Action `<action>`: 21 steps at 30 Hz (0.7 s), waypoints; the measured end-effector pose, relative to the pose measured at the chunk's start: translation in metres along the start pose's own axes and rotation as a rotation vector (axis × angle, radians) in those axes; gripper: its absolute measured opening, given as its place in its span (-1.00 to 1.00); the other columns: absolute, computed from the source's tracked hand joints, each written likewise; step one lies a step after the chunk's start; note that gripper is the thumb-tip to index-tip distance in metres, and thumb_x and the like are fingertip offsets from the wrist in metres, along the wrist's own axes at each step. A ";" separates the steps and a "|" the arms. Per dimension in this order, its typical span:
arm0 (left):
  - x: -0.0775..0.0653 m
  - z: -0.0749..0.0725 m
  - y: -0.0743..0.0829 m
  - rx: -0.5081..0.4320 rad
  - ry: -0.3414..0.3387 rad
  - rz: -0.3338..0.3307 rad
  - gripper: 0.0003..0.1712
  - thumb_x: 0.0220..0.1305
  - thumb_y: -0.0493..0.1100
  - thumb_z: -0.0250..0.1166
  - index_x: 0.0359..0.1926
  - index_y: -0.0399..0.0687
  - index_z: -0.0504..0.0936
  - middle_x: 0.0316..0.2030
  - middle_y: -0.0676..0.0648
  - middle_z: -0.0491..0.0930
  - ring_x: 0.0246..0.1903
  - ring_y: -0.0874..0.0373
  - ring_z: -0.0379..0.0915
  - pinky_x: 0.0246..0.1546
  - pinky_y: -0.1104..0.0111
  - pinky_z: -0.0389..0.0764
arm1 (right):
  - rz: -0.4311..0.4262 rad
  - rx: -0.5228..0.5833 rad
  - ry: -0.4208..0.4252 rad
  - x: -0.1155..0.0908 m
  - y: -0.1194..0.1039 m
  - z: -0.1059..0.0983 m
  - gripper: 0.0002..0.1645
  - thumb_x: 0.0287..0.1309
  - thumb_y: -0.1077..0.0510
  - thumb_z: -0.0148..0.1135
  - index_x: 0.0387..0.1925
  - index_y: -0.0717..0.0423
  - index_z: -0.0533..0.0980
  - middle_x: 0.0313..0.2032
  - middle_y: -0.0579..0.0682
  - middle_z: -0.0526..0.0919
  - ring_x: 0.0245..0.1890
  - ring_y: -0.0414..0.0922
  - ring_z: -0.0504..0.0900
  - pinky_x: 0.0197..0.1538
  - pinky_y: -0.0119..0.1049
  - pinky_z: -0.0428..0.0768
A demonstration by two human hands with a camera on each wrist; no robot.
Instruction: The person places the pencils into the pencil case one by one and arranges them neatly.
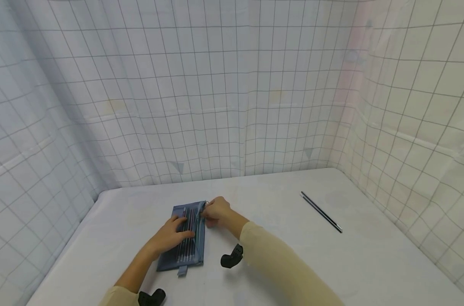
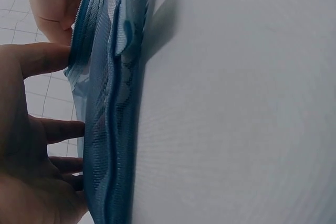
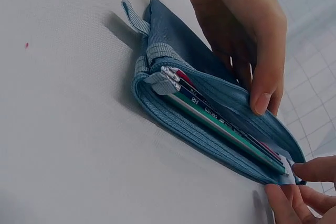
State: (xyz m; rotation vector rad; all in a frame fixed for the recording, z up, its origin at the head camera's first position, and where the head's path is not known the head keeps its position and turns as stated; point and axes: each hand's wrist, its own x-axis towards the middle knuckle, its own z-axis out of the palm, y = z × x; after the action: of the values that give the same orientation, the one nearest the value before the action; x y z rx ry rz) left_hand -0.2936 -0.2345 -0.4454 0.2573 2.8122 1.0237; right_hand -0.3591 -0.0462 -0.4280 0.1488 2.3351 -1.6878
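Observation:
A blue zippered pencil case (image 1: 168, 260) lies flat on the white table, with several pencils (image 1: 185, 250) showing through its top. My left hand (image 1: 170, 234) rests on the case, fingers spread over it. At the far right corner, my right hand (image 1: 217, 211) pinches the case's edge by the zipper end. The right wrist view shows the zipper side gaping, with dark, red and green pencils (image 3: 226, 128) lying lengthwise inside. Whether the right fingers hold the zipper pull itself cannot be made out.
Two dark pencils (image 1: 321, 211) lie side by side on the right of the white-covered table (image 1: 270, 191). Grid-patterned white curtains (image 1: 232, 106) hang behind and at both sides. A black camera mount (image 1: 232, 256) sits at each wrist.

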 end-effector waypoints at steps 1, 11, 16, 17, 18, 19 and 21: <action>0.000 0.000 0.000 -0.004 -0.001 -0.004 -0.05 0.33 0.15 0.32 0.46 -0.45 0.28 0.48 -0.56 0.04 0.45 -0.55 -0.03 0.32 -0.38 0.12 | 0.001 0.007 -0.006 -0.001 0.000 -0.003 -0.80 0.12 0.36 0.50 -0.22 0.22 0.65 -0.39 0.06 0.63 -0.48 -0.10 0.62 -0.45 -0.28 0.69; 0.000 0.001 0.000 -0.002 -0.002 -0.027 -0.03 0.33 0.19 0.32 0.48 -0.43 0.28 0.49 -0.57 0.00 0.45 -0.56 -0.07 0.32 -0.40 0.10 | -0.018 0.045 -0.041 0.000 0.003 -0.032 -0.76 0.17 0.35 0.47 -0.12 0.29 0.67 -0.26 0.06 0.69 -0.30 -0.08 0.66 -0.31 -0.23 0.73; 0.001 0.001 0.000 0.008 -0.002 -0.017 -0.01 0.33 0.20 0.33 0.47 -0.44 0.27 0.49 -0.59 -0.01 0.45 -0.57 -0.07 0.31 -0.40 0.12 | -0.014 0.051 -0.051 0.001 0.005 -0.047 -0.74 0.19 0.35 0.46 -0.07 0.31 0.65 -0.21 0.07 0.70 -0.23 -0.04 0.68 -0.25 -0.19 0.74; 0.001 0.001 0.000 0.012 -0.002 -0.013 -0.01 0.32 0.20 0.33 0.47 -0.45 0.28 0.49 -0.59 -0.01 0.44 -0.58 -0.06 0.30 -0.41 0.13 | -0.012 0.049 -0.052 0.001 0.006 -0.050 -0.74 0.20 0.35 0.45 -0.08 0.30 0.64 -0.20 0.08 0.70 -0.22 -0.03 0.68 -0.24 -0.19 0.74; 0.001 0.002 0.000 0.014 -0.003 -0.009 -0.01 0.32 0.20 0.34 0.47 -0.45 0.28 0.49 -0.59 -0.01 0.44 -0.58 -0.06 0.30 -0.41 0.13 | -0.009 0.048 -0.052 0.001 0.006 -0.054 -0.73 0.20 0.34 0.45 -0.06 0.31 0.64 -0.20 0.08 0.69 -0.21 -0.02 0.68 -0.23 -0.18 0.74; 0.001 0.002 0.000 0.016 -0.004 -0.005 -0.01 0.32 0.20 0.34 0.47 -0.45 0.28 0.48 -0.60 -0.01 0.44 -0.58 -0.06 0.30 -0.41 0.13 | -0.003 0.049 -0.048 0.001 0.006 -0.057 -0.73 0.20 0.34 0.46 -0.07 0.30 0.64 -0.19 0.08 0.69 -0.20 -0.02 0.68 -0.23 -0.18 0.74; 0.000 0.002 -0.001 0.017 -0.005 0.004 -0.01 0.33 0.20 0.34 0.47 -0.45 0.27 0.48 -0.60 -0.01 0.44 -0.58 -0.06 0.30 -0.41 0.13 | 0.006 0.047 -0.040 0.001 0.007 -0.064 -0.72 0.20 0.33 0.46 -0.06 0.30 0.64 -0.18 0.09 0.68 -0.19 -0.01 0.68 -0.23 -0.18 0.74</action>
State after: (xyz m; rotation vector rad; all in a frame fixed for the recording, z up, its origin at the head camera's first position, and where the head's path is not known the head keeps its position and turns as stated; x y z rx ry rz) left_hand -0.2932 -0.2339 -0.4472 0.2674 2.8184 0.9986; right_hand -0.3679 0.0162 -0.4161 0.1296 2.2656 -1.7273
